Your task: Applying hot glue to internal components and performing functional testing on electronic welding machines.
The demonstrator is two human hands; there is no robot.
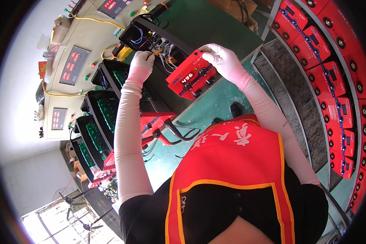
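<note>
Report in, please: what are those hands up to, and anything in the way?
Left hand pinching slim yellow item. Right hand gripping red panel by its edge, display lit. Wires bunched behind panel, possibly in the way.

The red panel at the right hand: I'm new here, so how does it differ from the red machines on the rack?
The red panel has a lit display; the displays on the red machines look dark.
The panel is held at its upper corner by the right hand; no hand touches the machines.
Wires show behind the panel; none show at the machines' fronts.
Both have red fronts with pale lettering.
</note>
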